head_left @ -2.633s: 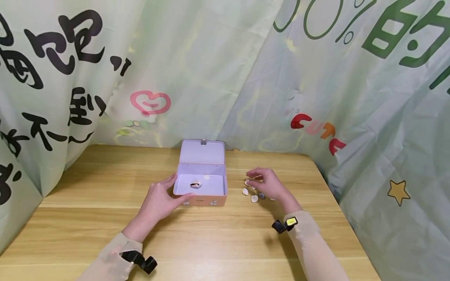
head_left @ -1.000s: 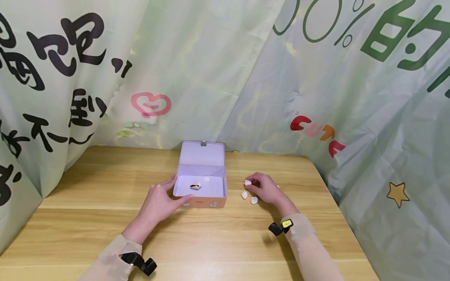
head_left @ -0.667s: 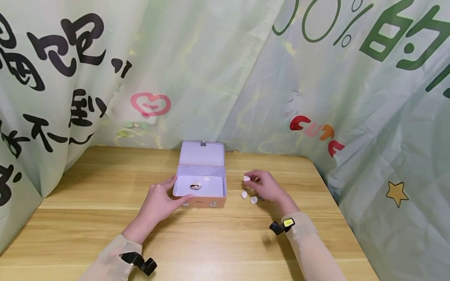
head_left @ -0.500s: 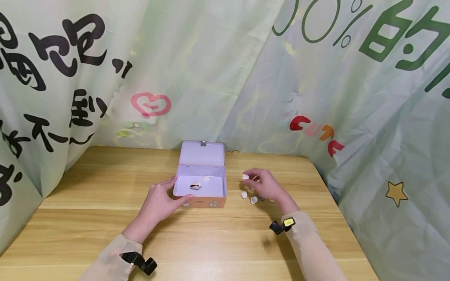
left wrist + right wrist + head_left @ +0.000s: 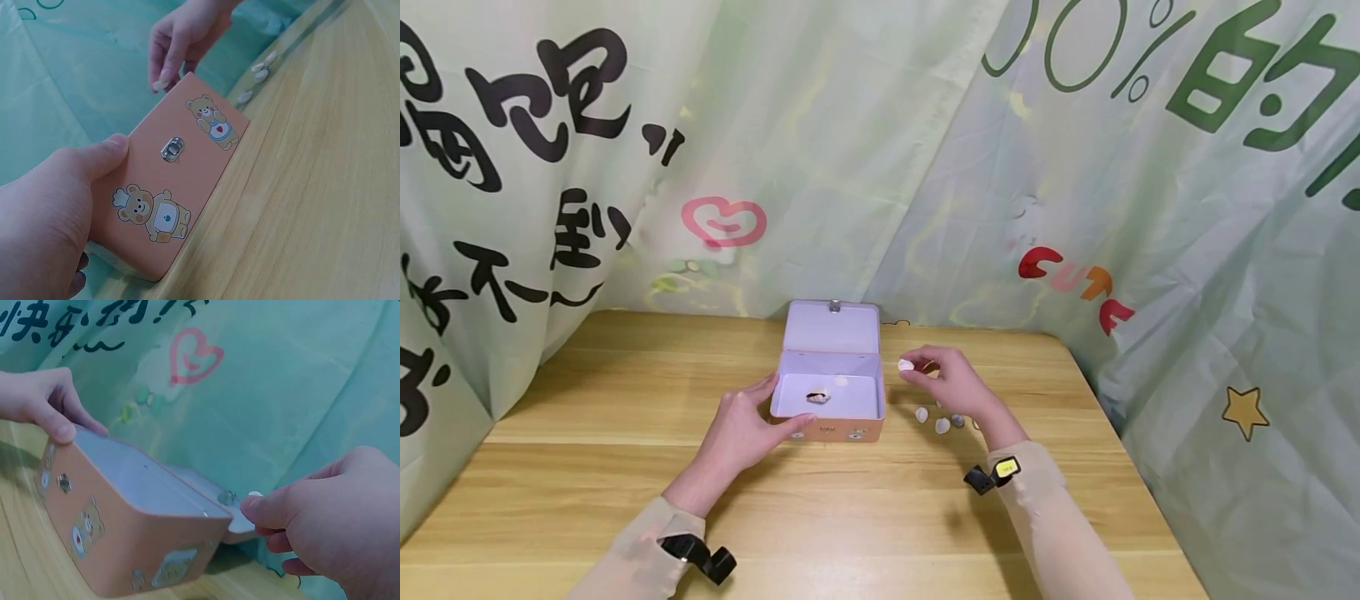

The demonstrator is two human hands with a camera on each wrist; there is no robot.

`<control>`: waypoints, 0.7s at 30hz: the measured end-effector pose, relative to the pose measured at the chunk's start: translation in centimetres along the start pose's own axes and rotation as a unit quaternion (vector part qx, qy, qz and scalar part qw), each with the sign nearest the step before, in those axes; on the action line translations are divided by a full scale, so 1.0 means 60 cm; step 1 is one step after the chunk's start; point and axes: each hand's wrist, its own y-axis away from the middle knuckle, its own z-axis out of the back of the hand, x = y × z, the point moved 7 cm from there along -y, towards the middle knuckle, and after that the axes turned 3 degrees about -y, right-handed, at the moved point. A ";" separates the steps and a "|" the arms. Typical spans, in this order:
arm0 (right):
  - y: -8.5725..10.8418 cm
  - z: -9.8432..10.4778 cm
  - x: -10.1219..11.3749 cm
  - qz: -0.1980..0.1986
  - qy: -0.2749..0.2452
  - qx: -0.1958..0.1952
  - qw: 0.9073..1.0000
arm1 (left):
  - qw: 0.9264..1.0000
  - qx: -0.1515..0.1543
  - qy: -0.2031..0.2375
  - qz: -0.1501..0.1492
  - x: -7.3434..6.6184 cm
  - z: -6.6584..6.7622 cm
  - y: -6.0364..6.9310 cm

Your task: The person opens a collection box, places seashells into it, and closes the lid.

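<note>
An orange tin box [image 5: 868, 430] with bear pictures [image 5: 167, 215] stands on the table, its lilac-lined lid [image 5: 831, 327] raised at the back. My left hand [image 5: 741, 429] grips its left side, thumb over the front edge; the left wrist view shows the thumb beside the clasp [image 5: 172, 149]. Inside lie a dark-and-white shell [image 5: 817, 397] and a pale one [image 5: 841, 381]. Just right of the box, my right hand [image 5: 951, 382] pinches a small white shell [image 5: 906, 365] between thumb and fingertips, above the table. The right wrist view shows that shell [image 5: 255, 494] partly hidden by the thumb [image 5: 269, 511].
Several small shells lie on the table under and in front of my right hand, among them white ones [image 5: 942, 426] and a bluish-grey one [image 5: 957, 421]. A printed cloth [image 5: 820, 167] hangs behind the wooden table [image 5: 842, 517] and along its sides.
My right hand has picked up the white shell from the pile and moved it left and upward, nearer the box. My left hand has stayed on the box.
</note>
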 end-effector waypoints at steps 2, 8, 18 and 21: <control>-0.003 -0.003 0.007 0.002 -0.006 -0.001 1.000 | 1.000 0.002 0.000 0.002 0.000 0.000 0.000; -0.014 -0.015 0.023 0.017 -0.023 -0.006 1.000 | 1.000 0.005 -0.001 0.001 0.000 0.001 0.000; -0.032 -0.053 0.059 0.047 -0.053 0.011 0.997 | 1.000 0.001 0.000 -0.004 -0.001 0.002 0.000; -0.039 -0.064 0.065 0.046 -0.056 0.011 0.997 | 1.000 0.000 -0.003 -0.006 0.000 0.001 -0.001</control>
